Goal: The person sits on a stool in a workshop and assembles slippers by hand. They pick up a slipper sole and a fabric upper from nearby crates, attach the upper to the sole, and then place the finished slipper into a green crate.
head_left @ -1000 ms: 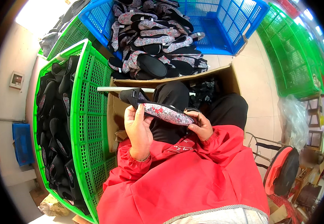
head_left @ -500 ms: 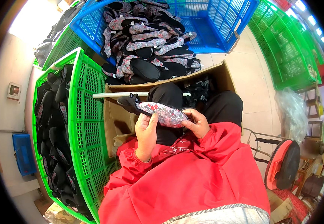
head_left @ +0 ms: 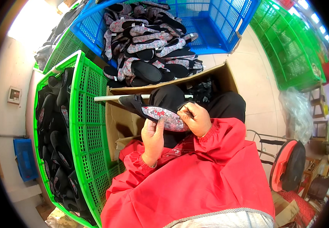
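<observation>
Above my lap I hold a cloth slipper (head_left: 164, 117) with a floral grey-and-red face and black fabric at its left end. My left hand (head_left: 152, 138) grips its lower edge, the thumb lying on the floral side. With bent fingers, my right hand (head_left: 196, 118) pinches the slipper's right end at the upper edge; the fingertips there are partly hidden. Behind the slipper a pale rod (head_left: 107, 98) lies across an open cardboard box (head_left: 109, 114), near my knees. Dark scraps (head_left: 202, 91) sit inside the box.
A blue crate (head_left: 210, 32) ahead holds many floral and black slippers (head_left: 145, 43). On my left stands a green crate (head_left: 90, 125) packed with black slippers (head_left: 60, 144). More green crates (head_left: 286, 45) are at the far right. A red-and-black round seat (head_left: 288, 165) is on the right.
My right hand has shifted from lying along the slipper's right end to pinching its upper edge, the wrist raised. The left hand still holds it, thumb slightly lower.
</observation>
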The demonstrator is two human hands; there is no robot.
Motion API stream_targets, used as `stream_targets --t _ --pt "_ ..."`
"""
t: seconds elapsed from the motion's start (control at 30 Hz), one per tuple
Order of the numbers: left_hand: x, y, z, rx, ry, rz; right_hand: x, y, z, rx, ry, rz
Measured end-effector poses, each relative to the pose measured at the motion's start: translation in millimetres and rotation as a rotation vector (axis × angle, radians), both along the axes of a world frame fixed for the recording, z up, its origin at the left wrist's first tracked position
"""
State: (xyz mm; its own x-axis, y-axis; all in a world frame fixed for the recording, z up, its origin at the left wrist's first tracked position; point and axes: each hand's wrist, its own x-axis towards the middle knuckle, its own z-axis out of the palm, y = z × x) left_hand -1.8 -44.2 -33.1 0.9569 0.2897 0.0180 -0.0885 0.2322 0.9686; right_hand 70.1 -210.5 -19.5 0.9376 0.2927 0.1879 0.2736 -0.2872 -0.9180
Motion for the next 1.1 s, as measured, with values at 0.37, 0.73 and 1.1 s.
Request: stream_targets --t 0.37,0.73,1.1 --pt "4 -1 7 -0.126 0.012 0.036 6 -11 -34 0.3 0.162 -0.157" --pt "6 1 0 -0.188 -0.014 0.025 6 -17 -27 0.383 0.345 -0.085" --pt "4 -4 5 0.049 0.014 0.028 10 -4 2 -0.04 0.076 0.005"
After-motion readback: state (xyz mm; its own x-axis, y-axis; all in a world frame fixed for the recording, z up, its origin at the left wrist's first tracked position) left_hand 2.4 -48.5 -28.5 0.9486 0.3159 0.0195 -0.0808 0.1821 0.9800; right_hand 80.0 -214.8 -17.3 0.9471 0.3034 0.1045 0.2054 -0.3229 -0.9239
